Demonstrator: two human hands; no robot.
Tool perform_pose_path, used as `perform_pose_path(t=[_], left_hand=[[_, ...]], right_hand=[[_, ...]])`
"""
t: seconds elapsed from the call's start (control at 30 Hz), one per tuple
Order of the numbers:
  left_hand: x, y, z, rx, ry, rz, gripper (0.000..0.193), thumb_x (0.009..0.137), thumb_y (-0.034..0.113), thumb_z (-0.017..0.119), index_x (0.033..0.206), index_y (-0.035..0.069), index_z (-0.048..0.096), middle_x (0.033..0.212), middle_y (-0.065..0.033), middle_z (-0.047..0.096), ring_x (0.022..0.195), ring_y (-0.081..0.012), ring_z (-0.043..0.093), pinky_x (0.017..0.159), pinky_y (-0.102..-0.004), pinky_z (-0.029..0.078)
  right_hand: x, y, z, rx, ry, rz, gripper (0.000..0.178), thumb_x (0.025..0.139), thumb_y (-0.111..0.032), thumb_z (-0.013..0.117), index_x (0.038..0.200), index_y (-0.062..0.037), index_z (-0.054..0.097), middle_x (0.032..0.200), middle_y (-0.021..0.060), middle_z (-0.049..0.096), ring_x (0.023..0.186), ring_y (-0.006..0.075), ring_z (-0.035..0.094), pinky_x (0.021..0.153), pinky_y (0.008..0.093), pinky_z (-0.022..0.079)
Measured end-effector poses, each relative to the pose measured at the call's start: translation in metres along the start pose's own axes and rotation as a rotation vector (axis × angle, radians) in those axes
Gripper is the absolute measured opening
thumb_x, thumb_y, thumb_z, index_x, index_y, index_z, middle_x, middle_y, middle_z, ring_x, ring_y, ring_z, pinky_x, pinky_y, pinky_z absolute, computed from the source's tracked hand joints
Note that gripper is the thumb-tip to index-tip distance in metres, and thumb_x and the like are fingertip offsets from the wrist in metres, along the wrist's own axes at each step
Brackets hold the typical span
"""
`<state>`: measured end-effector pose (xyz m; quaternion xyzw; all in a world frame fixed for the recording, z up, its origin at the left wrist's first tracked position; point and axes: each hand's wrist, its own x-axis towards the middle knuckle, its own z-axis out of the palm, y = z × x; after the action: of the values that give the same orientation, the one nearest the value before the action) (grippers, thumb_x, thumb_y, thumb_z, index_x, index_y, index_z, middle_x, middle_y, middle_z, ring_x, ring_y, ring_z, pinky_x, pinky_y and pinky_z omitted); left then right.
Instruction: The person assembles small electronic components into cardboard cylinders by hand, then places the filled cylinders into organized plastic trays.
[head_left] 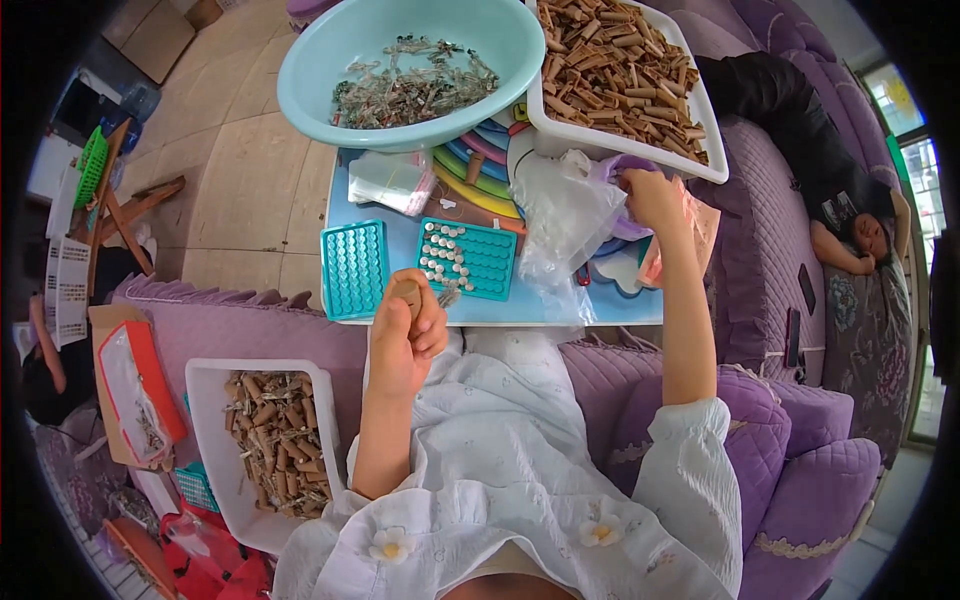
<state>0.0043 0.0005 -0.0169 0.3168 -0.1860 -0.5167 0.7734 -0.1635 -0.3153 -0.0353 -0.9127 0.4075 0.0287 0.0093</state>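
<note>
Held upright in the fingers of my left hand (408, 335) is a short brown cardboard tube (408, 294), with a small clear piece poking out beside the fingers. My right hand (654, 200) reaches over the rim of a purple container (632, 228) lined or partly covered by a clear plastic bag (565, 215). Its fingertips are bent together and partly hidden there, so what they pinch cannot be made out. Between the hands lies a teal tray (495, 262) with round hollows, some filled with small white caps (440, 250). A second teal tray (354, 270) sits to its left.
At the table's far side stand a light-blue basin (300, 85) of clear glass-like pieces and a white tray (712, 150) heaped with brown tubes. A stack of clear bags (392, 182) lies nearby. A white bin (207, 420) holds more tubes. Someone reclines on the sofa (750, 200).
</note>
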Motion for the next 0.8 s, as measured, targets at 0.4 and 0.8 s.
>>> perform_pose_path(t=[0.4,0.8], left_hand=[[0.003,-0.008,0.003,-0.052,0.120,0.066,0.034,0.086,0.032,0.039,0.109,0.006,0.040,0.089,-0.0020,0.045,0.074,-0.0100,0.044,0.065,-0.0247,0.040],[-0.006,-0.008,0.024,-0.543,0.010,-0.202,0.040,0.086,0.032,0.038,0.112,0.001,0.036,0.102,-0.0110,0.050,0.099,-0.0300,0.051,0.057,-0.0300,0.056]], right_hand=[[-0.024,0.018,-0.021,0.693,0.210,0.110,0.013,0.077,-0.007,0.046,0.084,0.0005,0.054,0.070,0.0114,0.056,0.063,0.0190,0.055,0.059,0.0272,0.042],[-0.089,-0.096,-0.085,0.777,0.335,-0.374,0.015,0.071,0.003,0.052,0.085,-0.0015,0.055,0.073,0.0058,0.054,0.064,0.0125,0.055,0.061,0.0226,0.042]])
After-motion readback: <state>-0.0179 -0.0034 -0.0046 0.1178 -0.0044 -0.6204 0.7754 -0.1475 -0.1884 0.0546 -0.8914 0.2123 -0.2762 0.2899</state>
